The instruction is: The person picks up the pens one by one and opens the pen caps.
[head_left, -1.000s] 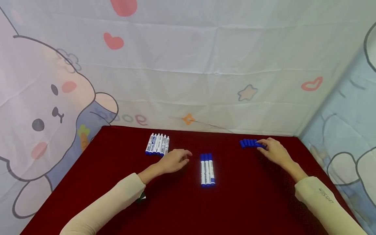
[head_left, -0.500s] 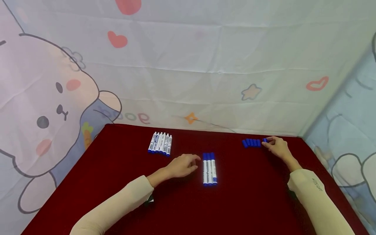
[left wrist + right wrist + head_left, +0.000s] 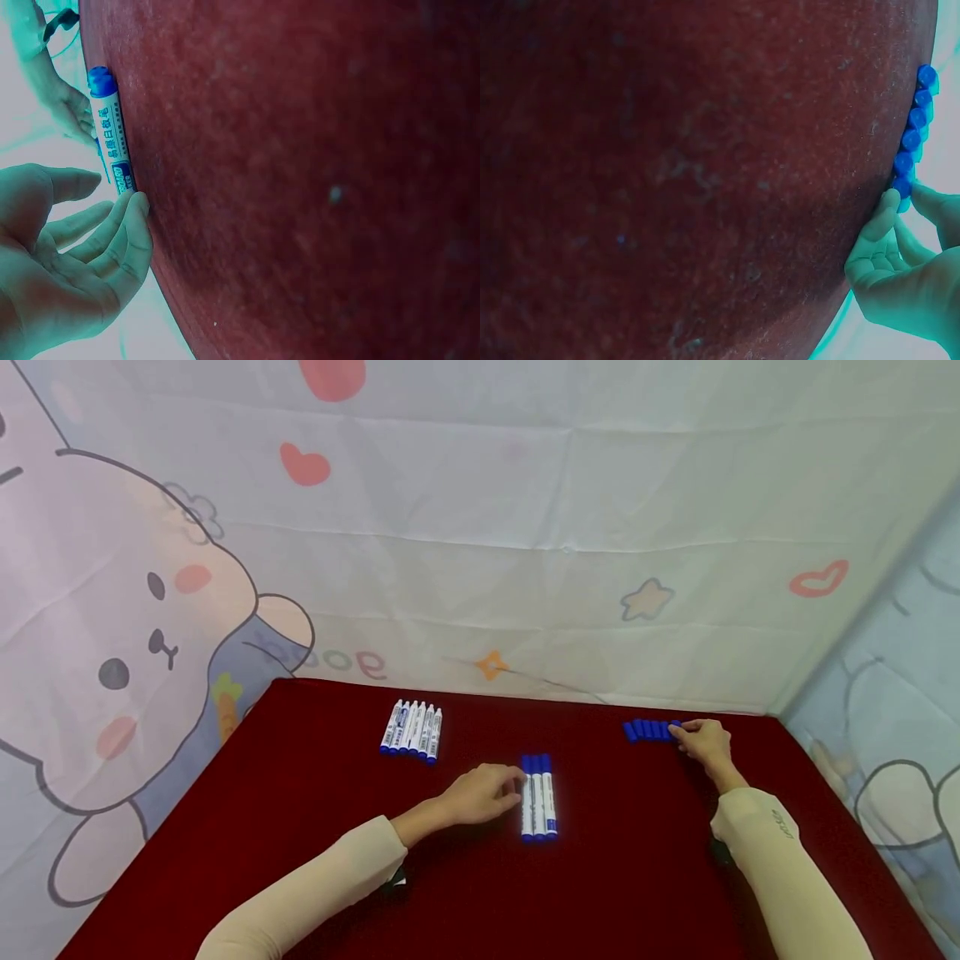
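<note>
Three capped whiteboard markers [image 3: 538,806] lie side by side in the middle of the red cloth, blue caps pointing away. My left hand [image 3: 477,795] reaches their left side with loosely bent fingers; the index fingertip overlaps the nearest marker, though contact is unclear. In the left wrist view a marker [image 3: 107,124] lies just beyond those fingers, with nothing gripped. At the far right, several blue marker caps [image 3: 647,730] form a row. My right hand [image 3: 705,745] pinches the rightmost cap [image 3: 901,186] between thumb and finger, against the end of that row.
Several white markers without caps [image 3: 412,731] lie in a neat row at the back left. The red cloth [image 3: 600,877] covers the table up to a printed curtain [image 3: 450,577] at the back. A small dark object [image 3: 396,878] shows by the left cuff.
My right hand has turned the cap and brought it left against the row's end. My left hand has moved right and toward me, from beside the uncapped markers to the capped ones.
</note>
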